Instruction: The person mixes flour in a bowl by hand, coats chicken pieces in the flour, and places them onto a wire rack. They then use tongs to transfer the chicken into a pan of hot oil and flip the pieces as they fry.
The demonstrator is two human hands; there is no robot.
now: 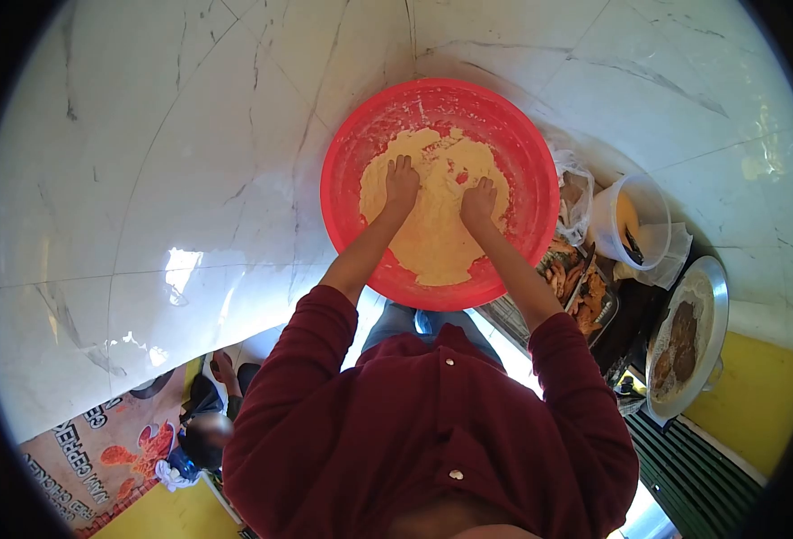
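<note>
A wide red plastic basin (341,211) holds a spread layer of pale yellow flour (437,238), thin in places so the red bottom shows through. My left hand (403,182) rests in the flour left of the middle, its fingers apart and pointing to the far side. To the right, my right hand (478,201) touches the flour too, fingers bent slightly and apart, with the tips partly hidden in it. I see no object in either hand.
Right of the basin stand a plastic bag (574,193), a clear tub (661,216) with orange contents, and a tray of fried chicken pieces (587,301). Beyond is a wide pan (718,296) of frothy oil. Tiled walls enclose the far side; a person (203,436) is at lower left.
</note>
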